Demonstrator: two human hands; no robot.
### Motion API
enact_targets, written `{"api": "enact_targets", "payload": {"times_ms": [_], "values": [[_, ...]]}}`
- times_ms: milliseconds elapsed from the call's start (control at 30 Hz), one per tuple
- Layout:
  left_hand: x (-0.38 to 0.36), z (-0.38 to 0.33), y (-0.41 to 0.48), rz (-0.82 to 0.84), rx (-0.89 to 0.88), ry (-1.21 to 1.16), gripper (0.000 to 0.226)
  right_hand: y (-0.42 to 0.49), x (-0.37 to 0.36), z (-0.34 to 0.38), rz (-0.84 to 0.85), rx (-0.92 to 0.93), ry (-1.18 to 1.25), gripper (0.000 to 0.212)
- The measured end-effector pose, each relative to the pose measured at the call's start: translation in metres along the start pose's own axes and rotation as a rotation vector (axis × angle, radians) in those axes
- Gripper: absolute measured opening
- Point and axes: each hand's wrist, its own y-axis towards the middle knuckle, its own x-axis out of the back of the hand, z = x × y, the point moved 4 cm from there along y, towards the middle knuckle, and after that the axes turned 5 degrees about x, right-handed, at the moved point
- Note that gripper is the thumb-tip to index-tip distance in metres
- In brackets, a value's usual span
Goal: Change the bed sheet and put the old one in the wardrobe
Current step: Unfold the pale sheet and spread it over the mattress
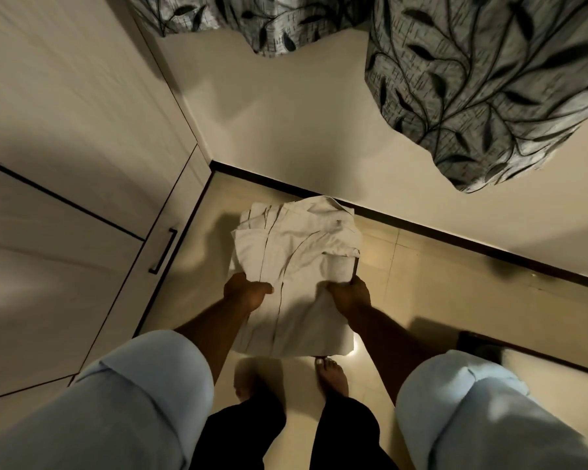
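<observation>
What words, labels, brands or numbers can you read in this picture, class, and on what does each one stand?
None: no writing shows on the folded white sheet, the wardrobe doors or the leaf-patterned curtains; the curtains carry only a printed leaf design.

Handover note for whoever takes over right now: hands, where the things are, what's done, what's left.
Left hand: grips the left side of the folded sheet.
Right hand: grips its right side.
Sheet: folded into a bundle, held in front of the body above the floor.
Wardrobe: on the person's left; the doors in view are shut, with a dark handle near the sheet.
Done: sheet is folded and at the wardrobe.
Left: free a hand, open a door, put the sheet inside. The bed is out of view, so its state cannot be told.
</observation>
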Motion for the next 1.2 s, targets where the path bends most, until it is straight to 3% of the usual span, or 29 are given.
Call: {"api": "enact_targets", "payload": {"times_ms": [200,333,500,700,867,1000,1200], "values": [[0.014,-0.011,-0.055,0.071,-0.058,0.023,0.097,-0.052,0.022,0.021,0.075,0.085,0.070,0.084],[0.028,-0.018,-0.107,0.118,-0.161,0.016,0.087,-0.104,0.053,0.042,0.040,0.076,0.142,0.057],[0.041,-0.011,-0.163,0.170,-0.208,0.023,0.077,-0.167,0.090,0.046,-0.016,0.081,0.186,0.049],[0.041,0.010,-0.226,0.182,-0.269,0.002,0.068,-0.236,0.123,0.024,-0.071,0.121,0.254,0.048],[0.029,0.047,-0.281,0.193,-0.342,-0.008,0.075,-0.278,0.155,-0.012,-0.091,0.195,0.230,0.072],[0.011,0.095,-0.321,0.196,-0.398,0.023,0.069,-0.323,0.177,-0.062,-0.077,0.241,0.195,0.055],[-0.037,0.181,-0.314,0.204,-0.375,0.141,0.119,-0.404,0.204,-0.135,-0.139,0.259,0.185,0.050]]}}
